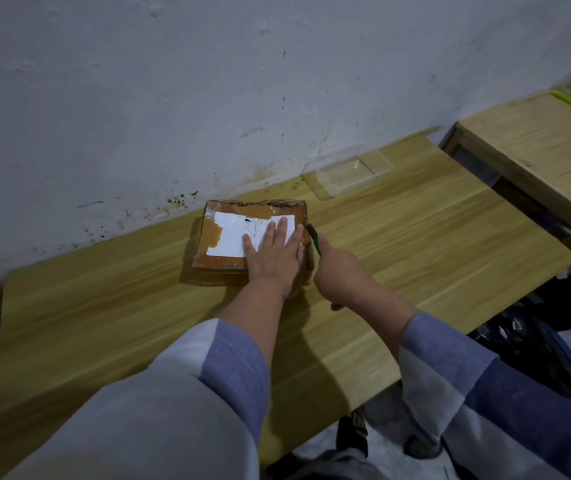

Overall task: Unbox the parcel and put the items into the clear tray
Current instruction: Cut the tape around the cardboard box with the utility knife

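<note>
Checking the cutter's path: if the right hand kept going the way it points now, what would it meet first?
Probably the parcel's right edge, where the green cutter in the right hand already sits. Beyond that lies bare table; the clear tray seems slightly off-line.

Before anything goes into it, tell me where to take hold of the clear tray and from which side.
Take the clear tray by its long near rim, coming from the table side, thumb inside and fingers outside. It sits upright and looks empty near the wall, which blocks the far side. The thin flared lip gives a grip. Both hands are busy at the parcel.
</note>
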A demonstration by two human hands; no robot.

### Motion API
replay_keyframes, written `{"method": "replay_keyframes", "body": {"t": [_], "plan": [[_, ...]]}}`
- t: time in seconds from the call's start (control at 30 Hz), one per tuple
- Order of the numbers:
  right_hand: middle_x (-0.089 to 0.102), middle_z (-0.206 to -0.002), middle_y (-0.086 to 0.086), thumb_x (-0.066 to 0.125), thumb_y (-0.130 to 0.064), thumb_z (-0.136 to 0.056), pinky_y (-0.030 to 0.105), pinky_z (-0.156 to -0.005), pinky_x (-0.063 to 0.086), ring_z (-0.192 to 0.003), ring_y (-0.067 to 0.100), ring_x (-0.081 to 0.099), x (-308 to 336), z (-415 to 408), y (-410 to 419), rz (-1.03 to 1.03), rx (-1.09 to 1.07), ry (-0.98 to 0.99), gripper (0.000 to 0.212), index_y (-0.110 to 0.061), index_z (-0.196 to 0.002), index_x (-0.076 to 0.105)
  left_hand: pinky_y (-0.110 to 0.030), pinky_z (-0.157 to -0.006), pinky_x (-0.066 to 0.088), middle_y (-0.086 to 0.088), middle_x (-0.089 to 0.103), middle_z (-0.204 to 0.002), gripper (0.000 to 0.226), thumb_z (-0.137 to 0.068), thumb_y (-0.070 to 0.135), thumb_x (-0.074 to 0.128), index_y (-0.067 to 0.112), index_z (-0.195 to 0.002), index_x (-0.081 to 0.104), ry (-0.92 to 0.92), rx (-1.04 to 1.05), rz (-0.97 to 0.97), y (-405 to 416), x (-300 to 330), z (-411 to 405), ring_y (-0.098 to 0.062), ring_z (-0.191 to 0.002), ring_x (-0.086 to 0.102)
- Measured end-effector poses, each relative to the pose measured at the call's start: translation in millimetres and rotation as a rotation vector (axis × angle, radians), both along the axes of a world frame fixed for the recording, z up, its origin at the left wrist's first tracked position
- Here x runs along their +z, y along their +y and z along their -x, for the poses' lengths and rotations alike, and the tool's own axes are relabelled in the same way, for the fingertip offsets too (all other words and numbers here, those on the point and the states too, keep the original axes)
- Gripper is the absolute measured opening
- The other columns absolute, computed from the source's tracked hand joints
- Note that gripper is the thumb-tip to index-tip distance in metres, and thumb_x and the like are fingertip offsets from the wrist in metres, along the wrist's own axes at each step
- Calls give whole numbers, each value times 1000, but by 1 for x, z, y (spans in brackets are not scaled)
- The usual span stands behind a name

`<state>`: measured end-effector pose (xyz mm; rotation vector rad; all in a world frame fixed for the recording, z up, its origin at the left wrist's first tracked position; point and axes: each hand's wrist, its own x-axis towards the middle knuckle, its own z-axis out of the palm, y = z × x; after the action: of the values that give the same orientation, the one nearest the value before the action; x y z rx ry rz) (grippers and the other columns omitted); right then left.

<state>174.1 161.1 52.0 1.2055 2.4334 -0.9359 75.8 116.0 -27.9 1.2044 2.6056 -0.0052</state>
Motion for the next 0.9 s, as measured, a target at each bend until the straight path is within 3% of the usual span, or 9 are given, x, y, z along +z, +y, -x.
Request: {"method": "replay_keyframes", "body": {"t": [0.1, 0.33, 0.47, 0.57, 0.7, 0.9], "plan": [[52, -125, 20, 33, -9, -96, 22, -29, 38, -63, 20, 52, 2, 3, 3, 66, -86, 55, 61, -28, -150, 9, -61, -115, 0, 1, -12, -161, 51, -104, 35, 10, 31, -152, -6, 6, -2, 19, 0, -1, 1, -19, -148, -12], [51, -117, 17, 33, -9, -96, 29, -42, 45, -77, 27, 54, -1, -8, 1, 203, -149, 136, 59, -32, -147, 17, -61, -114, -1, 3, -10, -161, 50, -103, 39, 9, 34, -152, -3, -9, 31, 17, 3, -3, -2, -17, -148, -10], [52, -105, 15, 41, -1, -93, 39, -62, 58, -89, 31, 60, 1, -1, 5, 205, -189, 90, 59, -24, -144, 26, -61, -114, -1, 2, -11, -161, 50, -103, 38, 10, 33, -152, -4, -4, 32, 26, 2, -3, -2, -18, -148, -11], [53, -122, 19, 41, -2, -92, 27, -37, 44, -81, 29, 56, -3, 0, 1, 163, -137, 79, 66, -27, -148, 15, -60, -113, -1, 3, -11, -161, 50, -103, 38, 9, 34, -151, -4, -9, 39, 26, 2, -3, -2, -18, -148, -11], [50, -122, 17, 33, -4, -91, 32, -44, 49, -76, 29, 56, -3, -20, -6, 249, -122, 200, 67, -34, -148, 13, -60, -114, -4, 3, -11, -161, 50, -103, 40, 9, 35, -152, -2, -20, 48, 14, 2, -1, -7, -17, -148, -11], [53, -101, 15, 35, 0, -92, 35, -52, 49, -71, 27, 52, -7, -15, -2, 277, -165, 208, 66, -30, -148, 16, -60, -114, -4, 1, -10, -161, 51, -103, 40, 10, 33, -152, -1, -30, 95, -1, 2, -3, -9, -19, -148, -10]]}}
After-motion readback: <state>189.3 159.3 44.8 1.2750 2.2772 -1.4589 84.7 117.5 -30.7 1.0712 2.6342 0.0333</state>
